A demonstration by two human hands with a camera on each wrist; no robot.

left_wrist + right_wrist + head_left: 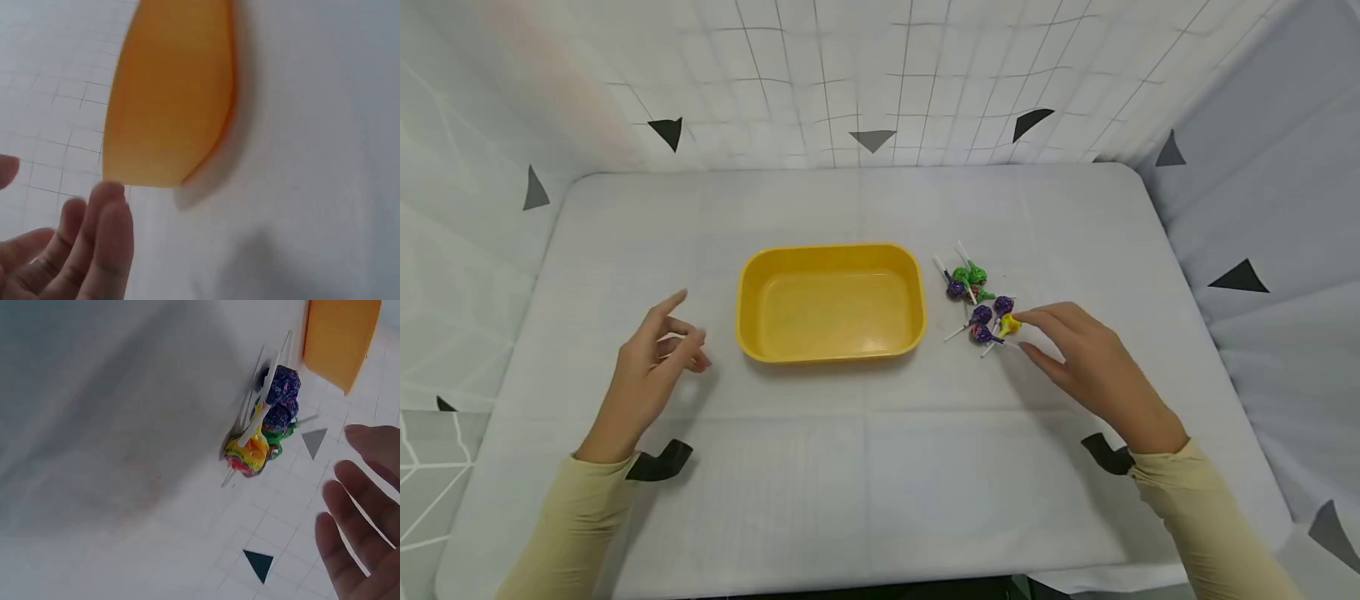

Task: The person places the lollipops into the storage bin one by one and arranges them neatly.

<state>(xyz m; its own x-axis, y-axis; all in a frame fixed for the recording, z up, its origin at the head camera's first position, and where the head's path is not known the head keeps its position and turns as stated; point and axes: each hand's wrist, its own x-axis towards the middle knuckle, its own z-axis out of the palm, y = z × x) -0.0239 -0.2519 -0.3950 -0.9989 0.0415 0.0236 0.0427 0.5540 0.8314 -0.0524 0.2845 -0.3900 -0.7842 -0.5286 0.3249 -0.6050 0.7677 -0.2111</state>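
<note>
Several wrapped lollipops with white sticks lie in a loose pile to the right of the tray. A yellow lollipop is at the pile's near right side, among purple lollipops and green lollipops. My right hand hovers beside the pile, thumb and fingers spread apart; its fingertips overlap the yellow wrapper's edge in the head view. In the right wrist view, a gap shows between the fingers and the lollipops. My left hand is held left of the yellow tray, fingers loosely bent, with nothing in it.
The tray stands near the middle of the white-covered table, with no contents showing inside. White sheets with grid lines and dark triangles hang around the back and sides.
</note>
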